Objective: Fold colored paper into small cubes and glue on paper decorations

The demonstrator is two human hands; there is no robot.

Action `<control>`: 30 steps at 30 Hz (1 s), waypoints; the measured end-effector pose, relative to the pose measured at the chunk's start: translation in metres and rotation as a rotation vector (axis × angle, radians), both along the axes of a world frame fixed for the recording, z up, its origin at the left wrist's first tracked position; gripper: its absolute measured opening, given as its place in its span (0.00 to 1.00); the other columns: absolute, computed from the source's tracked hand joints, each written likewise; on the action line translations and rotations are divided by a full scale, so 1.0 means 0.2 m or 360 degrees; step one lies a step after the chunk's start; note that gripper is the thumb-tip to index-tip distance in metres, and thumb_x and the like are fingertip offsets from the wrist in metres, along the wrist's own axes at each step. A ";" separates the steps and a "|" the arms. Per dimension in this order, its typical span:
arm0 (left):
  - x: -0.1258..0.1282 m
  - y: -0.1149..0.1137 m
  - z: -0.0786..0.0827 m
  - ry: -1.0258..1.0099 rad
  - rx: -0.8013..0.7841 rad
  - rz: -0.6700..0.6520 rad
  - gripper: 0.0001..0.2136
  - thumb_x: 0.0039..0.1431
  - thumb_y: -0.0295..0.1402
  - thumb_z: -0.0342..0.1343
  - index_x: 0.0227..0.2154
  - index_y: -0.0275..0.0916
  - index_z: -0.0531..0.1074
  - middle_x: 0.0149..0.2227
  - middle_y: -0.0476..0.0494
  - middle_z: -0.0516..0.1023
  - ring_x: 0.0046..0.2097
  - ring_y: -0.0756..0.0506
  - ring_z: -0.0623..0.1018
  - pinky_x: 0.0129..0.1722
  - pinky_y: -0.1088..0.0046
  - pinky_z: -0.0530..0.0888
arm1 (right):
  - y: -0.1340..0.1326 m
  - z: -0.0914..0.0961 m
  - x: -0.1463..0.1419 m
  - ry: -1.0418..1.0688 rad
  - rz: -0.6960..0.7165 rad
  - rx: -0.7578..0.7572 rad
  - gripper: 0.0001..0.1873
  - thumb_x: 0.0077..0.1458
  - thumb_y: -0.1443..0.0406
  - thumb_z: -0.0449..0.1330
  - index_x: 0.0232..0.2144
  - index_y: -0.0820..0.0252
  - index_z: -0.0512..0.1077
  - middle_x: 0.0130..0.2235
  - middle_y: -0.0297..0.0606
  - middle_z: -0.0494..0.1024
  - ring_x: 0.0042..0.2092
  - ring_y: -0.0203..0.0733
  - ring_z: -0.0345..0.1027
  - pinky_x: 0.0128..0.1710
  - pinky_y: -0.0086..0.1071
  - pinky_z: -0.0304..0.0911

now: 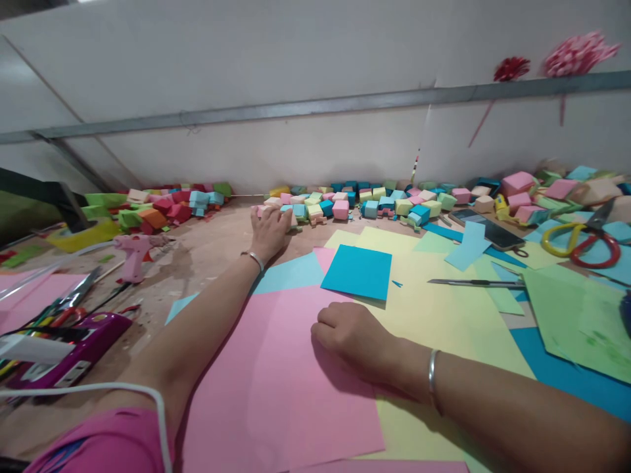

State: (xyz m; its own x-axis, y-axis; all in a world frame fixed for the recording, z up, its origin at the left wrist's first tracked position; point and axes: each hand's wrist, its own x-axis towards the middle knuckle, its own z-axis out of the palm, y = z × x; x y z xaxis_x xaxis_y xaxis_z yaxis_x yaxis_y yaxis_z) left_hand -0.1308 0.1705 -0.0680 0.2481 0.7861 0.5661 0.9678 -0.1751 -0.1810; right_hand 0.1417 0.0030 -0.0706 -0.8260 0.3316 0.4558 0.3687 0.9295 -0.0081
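My left hand (270,230) is stretched far forward, fingers curled over a small folded paper cube (286,210) at the near edge of a row of coloured paper cubes (374,200). My right hand (348,335) rests knuckles-up with its fingers curled under on a large pink paper sheet (276,381); what is inside it, if anything, is hidden. A blue paper square (359,270) lies flat just beyond my right hand. Both wrists wear a thin metal bangle.
More paper cubes (158,207) are heaped at the back left and right. A pink glue gun (134,253) lies left. A craft knife (473,283), a phone (490,230), yellow and red scissors (584,243) and green sheets (576,315) lie right. A purple box (73,348) sits near left.
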 end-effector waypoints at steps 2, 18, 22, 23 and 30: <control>0.00 0.00 0.00 0.0022 -0.0019 -0.0006 0.21 0.61 0.29 0.45 0.58 0.40 0.63 0.52 0.30 0.72 0.60 0.33 0.63 0.61 0.41 0.44 | 0.00 -0.01 0.00 0.0004 0.0008 0.0009 0.09 0.41 0.79 0.52 0.20 0.62 0.65 0.23 0.35 0.64 0.25 0.35 0.45 0.24 0.33 0.36; 0.03 -0.04 0.04 0.0003 -0.0022 -0.0097 0.23 0.57 0.32 0.52 0.57 0.42 0.65 0.52 0.31 0.72 0.62 0.31 0.61 0.63 0.40 0.38 | 0.00 0.00 0.01 -0.0061 0.0021 0.0003 0.10 0.44 0.79 0.52 0.21 0.63 0.66 0.23 0.35 0.65 0.25 0.35 0.47 0.24 0.33 0.37; 0.02 -0.03 0.03 -0.0053 -0.0019 -0.0086 0.26 0.54 0.32 0.54 0.58 0.43 0.63 0.56 0.33 0.70 0.64 0.31 0.58 0.62 0.41 0.38 | 0.00 0.00 0.00 -0.0038 0.0016 0.0015 0.10 0.44 0.79 0.52 0.21 0.63 0.66 0.23 0.35 0.65 0.25 0.35 0.46 0.24 0.33 0.37; 0.02 -0.04 0.03 -0.0068 -0.0012 -0.0085 0.27 0.53 0.31 0.55 0.58 0.43 0.63 0.58 0.34 0.69 0.65 0.31 0.56 0.62 0.41 0.39 | 0.00 0.00 0.00 -0.0032 0.0017 0.0015 0.10 0.44 0.79 0.52 0.21 0.63 0.65 0.23 0.35 0.64 0.25 0.34 0.46 0.24 0.33 0.37; -0.02 -0.04 0.04 -0.0284 0.0165 0.0039 0.25 0.55 0.31 0.51 0.57 0.45 0.63 0.61 0.40 0.66 0.65 0.35 0.57 0.63 0.49 0.43 | 0.00 -0.02 0.01 -0.0038 0.0023 -0.0002 0.09 0.45 0.79 0.53 0.21 0.63 0.65 0.23 0.34 0.64 0.25 0.34 0.46 0.24 0.32 0.37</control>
